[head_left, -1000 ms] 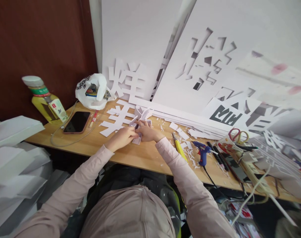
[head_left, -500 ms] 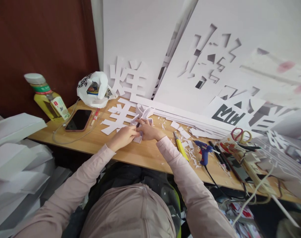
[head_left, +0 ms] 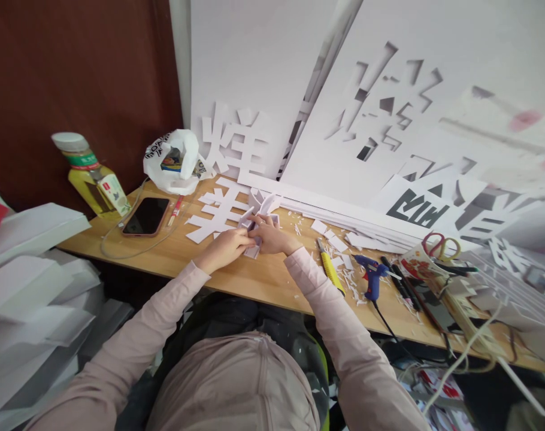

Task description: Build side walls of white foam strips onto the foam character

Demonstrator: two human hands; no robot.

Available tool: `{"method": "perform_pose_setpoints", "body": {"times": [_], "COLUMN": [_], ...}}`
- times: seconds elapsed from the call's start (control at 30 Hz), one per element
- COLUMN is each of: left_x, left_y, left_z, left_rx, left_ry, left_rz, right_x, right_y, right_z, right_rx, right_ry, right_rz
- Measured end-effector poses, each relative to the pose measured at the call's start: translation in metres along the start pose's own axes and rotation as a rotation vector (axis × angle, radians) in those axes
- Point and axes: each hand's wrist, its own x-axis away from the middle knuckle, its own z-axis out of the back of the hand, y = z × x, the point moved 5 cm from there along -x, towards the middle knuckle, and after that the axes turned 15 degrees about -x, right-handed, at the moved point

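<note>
Both hands meet at a small white foam-board letter point(head_left: 267, 205) with raised, curved side walls on the wooden table. My left hand point(head_left: 227, 248) comes in from the left, its fingers closed on the near part of the letter. From the right, my right hand point(head_left: 271, 235) presses its bent fingers against the same piece, so the fingertips of both hands almost touch. Just left of them lies a flat white cut-out character point(head_left: 216, 212). The exact grip is partly hidden behind the fingers.
A yellow utility knife point(head_left: 330, 269), white scraps point(head_left: 338, 241) and a blue glue gun point(head_left: 371, 278) lie to the right. Leftward are a phone point(head_left: 145, 216), a plastic bag point(head_left: 176, 161) and a bottle point(head_left: 90, 179). White boards point(head_left: 317, 173) lean behind.
The view has shifted slightly, so the scene sits a little further right. Both hands stay on the white letter with almost the same pose.
</note>
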Motion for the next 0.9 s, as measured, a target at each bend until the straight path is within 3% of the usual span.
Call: {"method": "perform_pose_setpoints", "body": {"times": [0.07, 0.17, 0.33, 0.53, 0.9], "left_x": [0.004, 0.013, 0.024, 0.021, 0.02], "left_y": [0.003, 0.009, 0.027, 0.024, 0.024], "left_z": [-0.001, -0.006, -0.028, -0.045, -0.049], "left_rx": [-0.015, -0.094, -0.253, -0.335, -0.323], "left_ry": [0.02, 0.075, 0.059, -0.022, -0.051], "left_rz": [0.067, 0.271, 0.475, 0.507, 0.464], "right_x": [0.0, -0.001, -0.002, -0.003, -0.004], "right_y": [0.001, 0.002, 0.004, 0.008, 0.007], "right_z": [0.0, -0.001, -0.002, -0.003, -0.001], "right_rx": [-0.004, -0.015, -0.041, -0.059, -0.1], "right_ry": [0.01, 0.021, 0.035, 0.038, 0.066], "right_rz": [0.005, 0.016, 0.029, 0.039, 0.053]}}
